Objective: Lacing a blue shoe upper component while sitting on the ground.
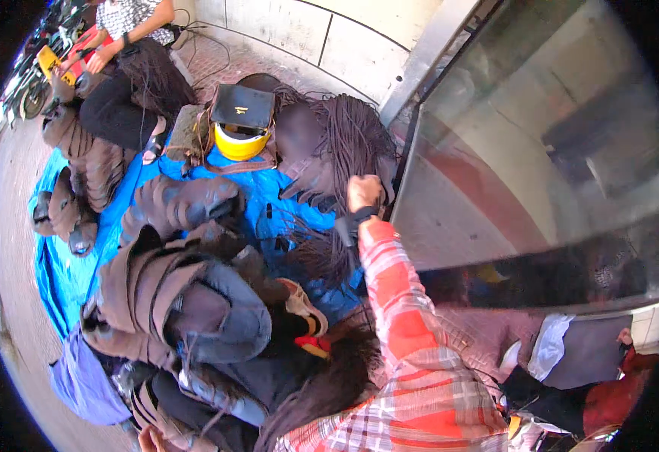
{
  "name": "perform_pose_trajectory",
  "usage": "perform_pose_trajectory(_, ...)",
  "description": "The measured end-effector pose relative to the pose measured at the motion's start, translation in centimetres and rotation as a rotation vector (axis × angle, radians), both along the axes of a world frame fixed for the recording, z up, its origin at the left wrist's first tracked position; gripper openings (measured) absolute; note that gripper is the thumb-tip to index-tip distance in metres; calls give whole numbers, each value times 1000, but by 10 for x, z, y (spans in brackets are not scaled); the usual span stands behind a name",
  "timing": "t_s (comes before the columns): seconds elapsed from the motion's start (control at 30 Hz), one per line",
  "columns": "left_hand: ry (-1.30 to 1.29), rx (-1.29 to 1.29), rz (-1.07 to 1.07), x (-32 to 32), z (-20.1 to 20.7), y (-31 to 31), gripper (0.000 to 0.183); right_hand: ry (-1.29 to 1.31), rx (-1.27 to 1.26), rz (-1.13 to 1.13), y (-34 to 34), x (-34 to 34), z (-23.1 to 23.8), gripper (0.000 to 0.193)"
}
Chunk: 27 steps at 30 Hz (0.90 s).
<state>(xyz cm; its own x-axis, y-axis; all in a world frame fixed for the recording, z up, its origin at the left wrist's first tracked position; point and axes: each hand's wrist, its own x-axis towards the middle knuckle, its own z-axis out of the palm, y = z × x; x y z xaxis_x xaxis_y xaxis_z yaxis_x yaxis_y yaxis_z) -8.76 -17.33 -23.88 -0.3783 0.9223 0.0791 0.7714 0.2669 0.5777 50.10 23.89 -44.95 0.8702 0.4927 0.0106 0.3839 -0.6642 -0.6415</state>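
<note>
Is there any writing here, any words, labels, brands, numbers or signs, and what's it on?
Black case above the round yellow thing: a small pale marking, too small to read.
Yellow panel, upper left: any marks are too blurred to read.
Dark strands at the right hand: none visible.
I can read no text elsewhere.

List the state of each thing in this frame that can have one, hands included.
Long, thin, dark cord-like strands: loose, heaped together
Right hand: closed at the strands; what its grip holds is hidden
Left hand: mostly out of frame, grip unclear
Brown leather-looking bands: wound into rolls
Blue plastic-looking sheet: spread out, wrinkled
Yellow rounded shell: partly covered by a black rectangular case
Purple cloth-like sheet: creased
</note>
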Motion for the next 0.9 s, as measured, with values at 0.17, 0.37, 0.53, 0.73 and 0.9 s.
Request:
perform_pose_trajectory(0.17, -110, 1, 309, -3, 30, 88, 31, -28, -158, -43, 8, 82, -2, 102)
perform_pose_trajectory(0.37, 139, 7, -102, 73, 79, 246, 22, -285, -427, 118, 52, 13, -8, 135)
perform_pose_trajectory(0.53, -139, 22, -216, 103, 41, 297, 9, -299, -482, 224, 63, 27, -25, 124)
perform_pose_trajectory(0.73, -144, -81, -564, 195, 43, 383, 3, -58, -204, 155, 48, 56, -25, 105)
perform_pose_trajectory(0.9, -538, -179, -714, 295, -14, 465, 10, -480, -299, 237, 44, 13, -42, 109)
